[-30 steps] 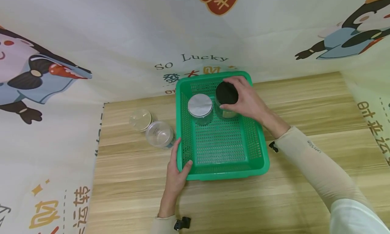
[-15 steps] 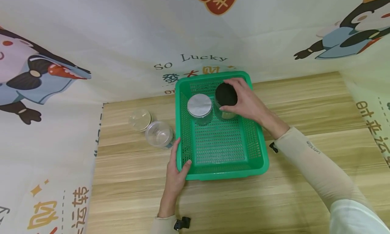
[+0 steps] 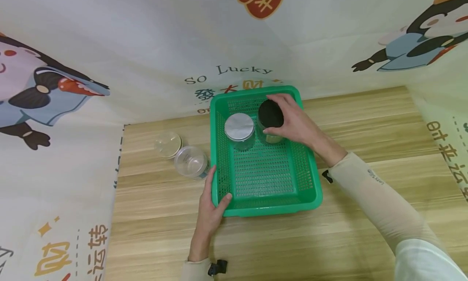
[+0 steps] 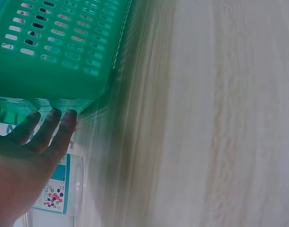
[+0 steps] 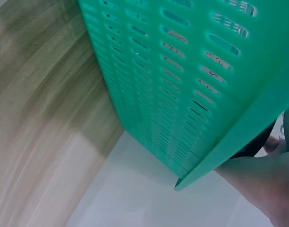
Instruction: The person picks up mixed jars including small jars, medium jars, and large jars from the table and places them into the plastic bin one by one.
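Observation:
A green plastic basket (image 3: 243, 212) with slotted walls stands on the wooden tabletop. Inside it, at the far end, are two clear jars side by side. One jar has a silver lid (image 3: 239, 126); the other is a black-lidded jar (image 3: 270, 113). My right hand (image 3: 297, 120) reaches over the basket's right rim and grips the black-lidded jar around its top, thumb on the near side. My left hand (image 3: 210, 216) holds the basket's near left corner, thumb over the rim. In the left wrist view the fingers (image 4: 49, 135) lie against the outer wall; the thumb is hidden there.
Left of the basket stands a clear open-topped container (image 3: 191, 162) with a printed label (image 4: 57, 189). Touching it are pale round lids or discs (image 3: 169, 144), seemingly overlapping. Printed cloth (image 3: 157, 69) rises behind and beside the tabletop (image 3: 157, 216).
Almost nothing moves. The right hand and the black-lidded jar stay in place, and the left hand keeps its hold on the basket. The head view shifts very slightly.

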A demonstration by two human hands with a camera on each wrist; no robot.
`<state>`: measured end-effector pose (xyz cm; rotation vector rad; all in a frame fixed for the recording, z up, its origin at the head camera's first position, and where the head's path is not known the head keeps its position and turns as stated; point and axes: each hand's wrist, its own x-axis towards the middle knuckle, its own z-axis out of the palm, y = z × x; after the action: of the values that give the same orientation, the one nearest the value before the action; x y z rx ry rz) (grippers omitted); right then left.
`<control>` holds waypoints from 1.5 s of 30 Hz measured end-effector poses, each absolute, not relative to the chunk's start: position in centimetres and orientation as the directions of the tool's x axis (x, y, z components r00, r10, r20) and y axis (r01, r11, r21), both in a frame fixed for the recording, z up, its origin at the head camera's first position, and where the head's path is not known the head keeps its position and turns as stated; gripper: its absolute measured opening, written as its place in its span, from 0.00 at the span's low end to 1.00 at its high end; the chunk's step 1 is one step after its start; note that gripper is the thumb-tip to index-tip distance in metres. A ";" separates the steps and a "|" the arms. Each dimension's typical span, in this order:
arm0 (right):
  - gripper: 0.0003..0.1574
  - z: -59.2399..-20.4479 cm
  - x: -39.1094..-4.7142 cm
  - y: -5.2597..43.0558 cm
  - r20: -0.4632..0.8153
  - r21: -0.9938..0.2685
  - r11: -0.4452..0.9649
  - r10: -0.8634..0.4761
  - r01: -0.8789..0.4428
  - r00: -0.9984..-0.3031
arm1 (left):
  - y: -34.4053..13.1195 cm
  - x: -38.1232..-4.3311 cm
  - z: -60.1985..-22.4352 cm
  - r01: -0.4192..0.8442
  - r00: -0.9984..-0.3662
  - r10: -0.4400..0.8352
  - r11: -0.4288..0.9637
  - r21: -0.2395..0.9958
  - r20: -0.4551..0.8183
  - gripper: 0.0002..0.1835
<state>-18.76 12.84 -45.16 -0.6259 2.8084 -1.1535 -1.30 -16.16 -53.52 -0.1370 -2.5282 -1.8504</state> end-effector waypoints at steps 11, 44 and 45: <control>0.68 -44.9 -18.4 13.8 0.123 -0.671 0.646 -0.389 -0.365 -0.913 | -16.9 -1.1 -53.5 0.125 -0.991 0.085 0.296 0.947 0.104 0.48; 0.65 -47.0 -14.8 18.4 0.099 -0.715 0.645 -0.289 -0.270 -0.952 | -19.4 -1.1 -54.0 0.351 -0.922 -0.092 0.213 0.912 0.376 0.19; 0.65 -47.1 -14.7 18.4 0.099 -0.719 0.641 -0.288 -0.268 -0.953 | -19.5 -1.1 -54.0 0.356 -0.918 -0.101 0.212 0.910 0.382 0.20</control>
<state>-14.65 18.42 -47.13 -0.4783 2.8236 -1.2303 -1.09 -19.49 -54.04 -0.2369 -2.1335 -1.7542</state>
